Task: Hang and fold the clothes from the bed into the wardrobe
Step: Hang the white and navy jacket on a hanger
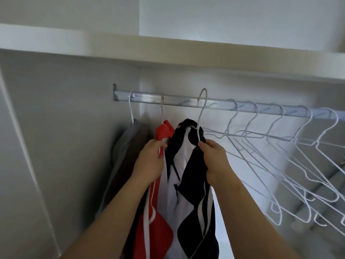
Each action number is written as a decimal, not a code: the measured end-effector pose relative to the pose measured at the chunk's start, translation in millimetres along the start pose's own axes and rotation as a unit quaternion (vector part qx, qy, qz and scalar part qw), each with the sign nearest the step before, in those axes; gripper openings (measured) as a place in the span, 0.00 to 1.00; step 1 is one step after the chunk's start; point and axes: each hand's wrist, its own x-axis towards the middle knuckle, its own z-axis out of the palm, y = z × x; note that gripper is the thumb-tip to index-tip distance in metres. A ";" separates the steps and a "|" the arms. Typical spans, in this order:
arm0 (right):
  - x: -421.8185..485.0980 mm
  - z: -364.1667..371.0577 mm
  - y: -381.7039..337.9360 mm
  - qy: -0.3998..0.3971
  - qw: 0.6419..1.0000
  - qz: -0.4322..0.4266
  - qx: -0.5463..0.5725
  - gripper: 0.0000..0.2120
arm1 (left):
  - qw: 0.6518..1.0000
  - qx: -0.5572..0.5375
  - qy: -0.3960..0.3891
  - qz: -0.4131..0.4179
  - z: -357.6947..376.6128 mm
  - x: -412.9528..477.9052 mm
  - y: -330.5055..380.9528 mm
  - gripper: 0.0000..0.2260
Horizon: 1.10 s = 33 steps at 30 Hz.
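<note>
Navy-and-white garment (pixel 188 174) on wire hanger (pixel 202 101), held up at rail (pixel 173 101) inside wardrobe. Hook top sits above rail, not seated. Left hand (pixel 151 161) fingers (pixel 162 145) curled on garment's left edge. Right hand (pixel 214 157) fingers (pixel 202 144) pinched on its right shoulder, just below hook stem. Red garment (pixel 165 130) hangs touching it on left, grey garment (pixel 127 146) beyond that. Empty hangers (pixel 280 139) bunched on rail to right. Shelf (pixel 168 47) above.
</note>
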 end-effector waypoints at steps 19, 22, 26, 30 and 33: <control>15.4 20.6 26.3 0.004 0.999 0.005 -0.045 0.07 | 0.978 -0.189 0.013 -0.091 6.2 -20.3 -7.2 0.15; 1.8 11.5 32.8 -0.003 0.997 -0.011 -0.070 0.07 | 0.977 -0.188 0.019 -0.100 8.1 -32.9 -4.4 0.16; -21.3 -3.5 46.4 -0.018 0.995 0.014 -0.097 0.14 | 0.978 -0.168 0.036 -0.120 10.0 -58.1 2.7 0.16; -57.9 -27.6 60.2 -0.034 0.993 0.054 -0.099 0.11 | 0.978 -0.146 0.063 -0.137 10.2 -96.7 15.6 0.14; -100.5 -54.2 71.9 -0.046 0.990 0.096 -0.097 0.07 | 0.975 -0.122 0.092 -0.162 15.2 -141.0 30.2 0.10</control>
